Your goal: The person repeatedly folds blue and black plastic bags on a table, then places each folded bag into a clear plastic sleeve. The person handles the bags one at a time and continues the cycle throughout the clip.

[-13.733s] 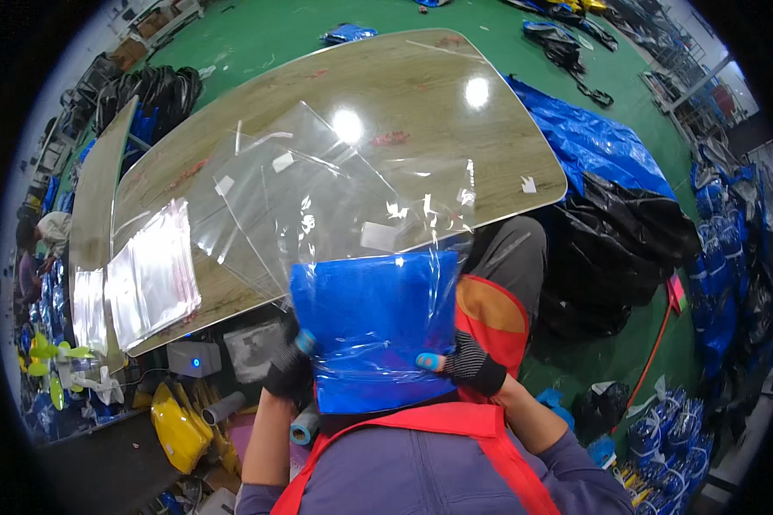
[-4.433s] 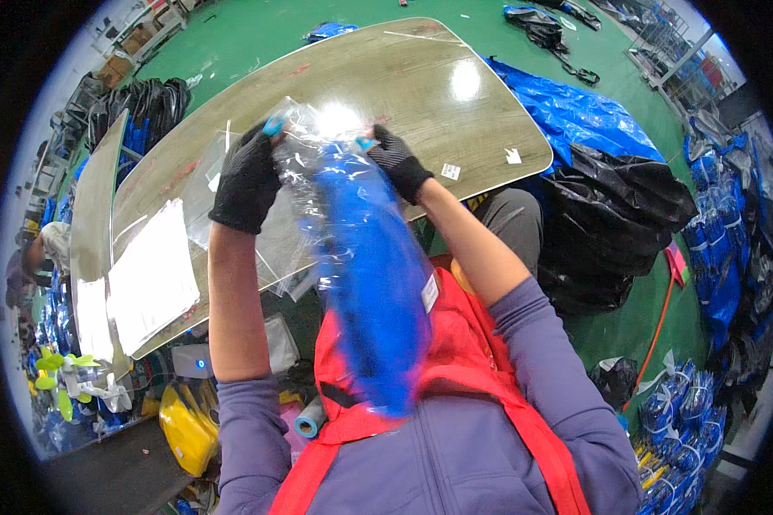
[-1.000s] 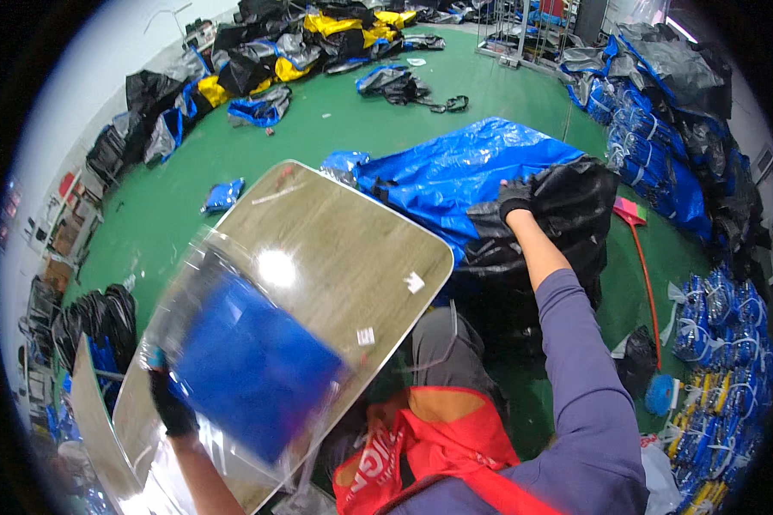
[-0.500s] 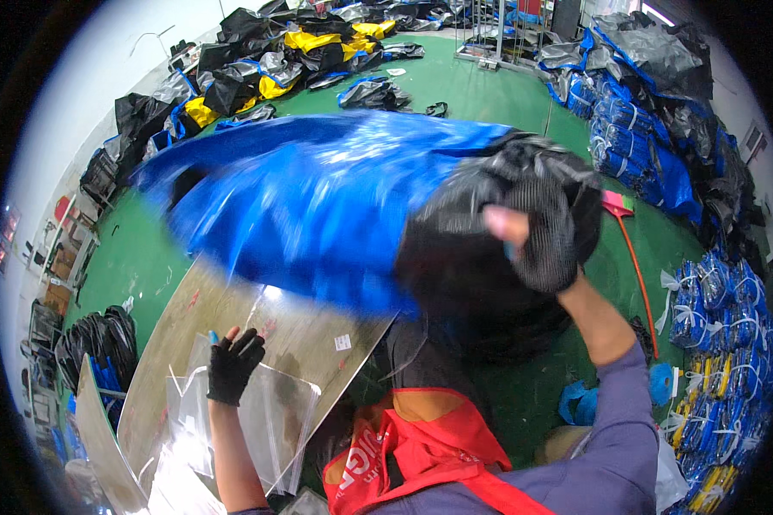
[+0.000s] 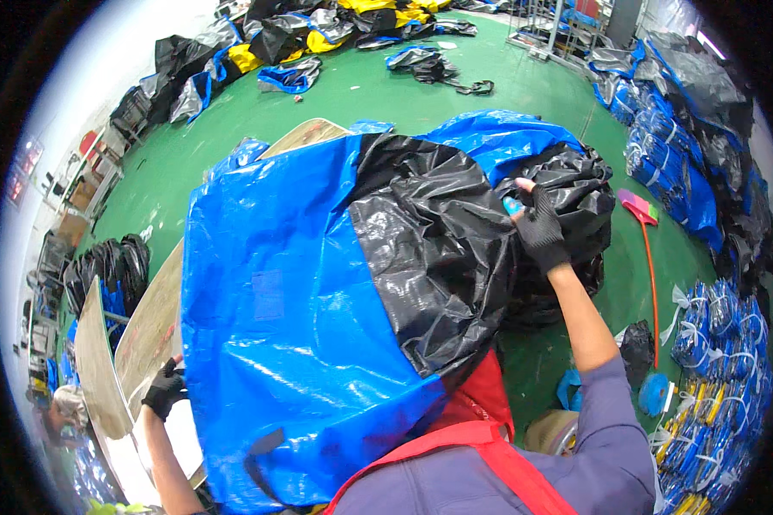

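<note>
Blue-and-black plastic sheet [image 5: 318, 292] draping over the table [image 5: 146, 326], hiding most of it; right hand [image 5: 537, 227] clamping its black edge, left hand [image 5: 165, 388] closing on its blue side. Broom [image 5: 644, 232] lying beyond, bundled blue packages [image 5: 713, 326] heaping alongside.

Now spreading down over the table [image 5: 150, 330] and lap: the blue-and-black bag [image 5: 318, 292], a second ago still lying in the heap beyond the right hand [image 5: 539, 230]. Right hand no longer lifting high, now gripping the black end out to the side. Left hand [image 5: 165, 388] having let go the clear-wrapped blue bundle, now resting low under the bag's blue edge.
</note>
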The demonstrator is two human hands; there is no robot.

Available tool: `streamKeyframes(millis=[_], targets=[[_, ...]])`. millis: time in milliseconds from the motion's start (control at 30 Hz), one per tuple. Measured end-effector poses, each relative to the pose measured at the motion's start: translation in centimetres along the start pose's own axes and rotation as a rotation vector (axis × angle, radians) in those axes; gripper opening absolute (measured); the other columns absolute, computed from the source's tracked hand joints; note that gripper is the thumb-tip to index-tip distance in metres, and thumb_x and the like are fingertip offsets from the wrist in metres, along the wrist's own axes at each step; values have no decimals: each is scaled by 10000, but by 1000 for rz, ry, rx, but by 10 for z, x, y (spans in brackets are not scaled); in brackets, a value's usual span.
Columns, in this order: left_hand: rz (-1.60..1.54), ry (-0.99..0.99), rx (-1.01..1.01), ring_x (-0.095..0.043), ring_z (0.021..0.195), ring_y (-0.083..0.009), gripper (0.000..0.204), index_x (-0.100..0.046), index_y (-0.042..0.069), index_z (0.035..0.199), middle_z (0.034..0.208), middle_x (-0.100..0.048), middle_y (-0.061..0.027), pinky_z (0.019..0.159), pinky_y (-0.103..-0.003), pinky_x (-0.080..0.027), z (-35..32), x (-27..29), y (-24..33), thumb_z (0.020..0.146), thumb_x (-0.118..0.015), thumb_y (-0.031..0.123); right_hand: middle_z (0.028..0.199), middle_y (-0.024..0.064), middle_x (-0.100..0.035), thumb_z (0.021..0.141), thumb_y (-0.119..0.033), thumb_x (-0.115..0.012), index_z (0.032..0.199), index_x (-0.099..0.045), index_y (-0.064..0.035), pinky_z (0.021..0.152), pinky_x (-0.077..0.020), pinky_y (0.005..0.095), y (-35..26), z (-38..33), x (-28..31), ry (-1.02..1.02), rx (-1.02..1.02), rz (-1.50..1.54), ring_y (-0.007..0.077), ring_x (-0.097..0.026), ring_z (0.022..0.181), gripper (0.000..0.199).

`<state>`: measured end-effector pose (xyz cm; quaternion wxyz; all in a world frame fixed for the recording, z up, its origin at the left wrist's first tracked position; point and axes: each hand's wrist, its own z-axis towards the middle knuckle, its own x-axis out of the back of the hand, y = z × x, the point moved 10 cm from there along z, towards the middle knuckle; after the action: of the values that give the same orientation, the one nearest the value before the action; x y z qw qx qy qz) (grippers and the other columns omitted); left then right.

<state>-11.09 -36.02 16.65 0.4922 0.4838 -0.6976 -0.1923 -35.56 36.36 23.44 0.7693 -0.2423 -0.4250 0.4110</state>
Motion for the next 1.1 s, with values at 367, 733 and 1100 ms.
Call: streamKeyframes(millis=[367,733,1100], targets=[[577,189,-877,-337,1330,-439,651,-319,38,1437,1438,-363,-260,1109,-451,-270,104,-270,237,833,-523,170,853,136,-674,855,-322,-618,1018,-638,0,716,-493,376,-104,62,-202,-547,339,164,265,-625,749,361],[60,339,-900,-571,1027,-352,460,-552,66,1278,1112,-628,-168,929,-402,-436,101,-294,249,948,-465,373,858,222,-672,873,-554,-550,816,-683,1,776,-471,398,-31,-17,-199,-976,-97,11,306,-635,893,573],[741,287,-1197,-176,1415,-392,690,-348,122,1439,1517,-256,-192,1137,-566,-96,105,-406,242,840,-587,369,753,103,-674,894,-286,-624,974,-705,-14,663,-485,328,-76,-6,-60,-445,-267,79,109,-606,698,295]])
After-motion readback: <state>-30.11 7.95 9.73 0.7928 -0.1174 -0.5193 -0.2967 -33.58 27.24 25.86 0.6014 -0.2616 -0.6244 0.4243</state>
